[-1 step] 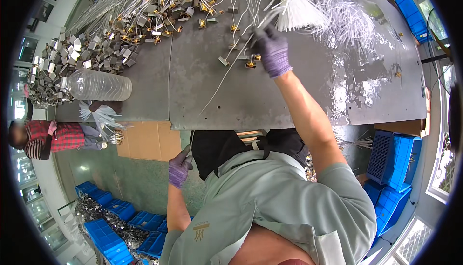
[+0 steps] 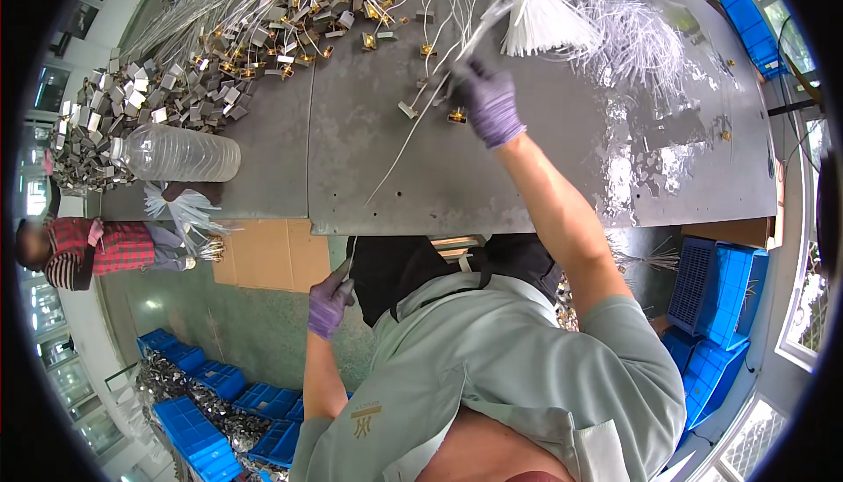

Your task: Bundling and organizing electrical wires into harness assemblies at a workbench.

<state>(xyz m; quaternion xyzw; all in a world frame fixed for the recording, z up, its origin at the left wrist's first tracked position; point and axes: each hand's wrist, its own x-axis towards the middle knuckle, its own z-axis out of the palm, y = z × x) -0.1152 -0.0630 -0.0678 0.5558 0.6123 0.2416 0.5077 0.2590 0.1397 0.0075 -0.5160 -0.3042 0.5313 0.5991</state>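
Note:
My right hand (image 2: 488, 104), in a purple glove with dark fingers, is over the grey table beside loose metal blocks. Its fingers, blurred, close on thin white wires (image 2: 479, 36) that run up toward a white bundle (image 2: 529, 18). One long wire (image 2: 399, 159) slants from near these fingers toward the table's front edge. A small block with a gold-coloured part (image 2: 457, 116) lies just below the hand. My left hand (image 2: 328, 305), gloved alike, is below the table edge beside my leg, its fingers closed round a thin white wire (image 2: 353, 252) that sticks up from them.
Grey metal blocks (image 2: 145, 96) are heaped at the table's left, with a clear plastic bottle (image 2: 180, 154) in front. Clear strands (image 2: 628, 34) lie tangled at the right. Blue crates (image 2: 716, 293) stand right of me, others (image 2: 195, 438) lower left. Another person (image 2: 97, 247) is at far left.
My right hand has shifted slightly down and left, and the white wires by its fingers have moved with it. My left hand has barely moved.

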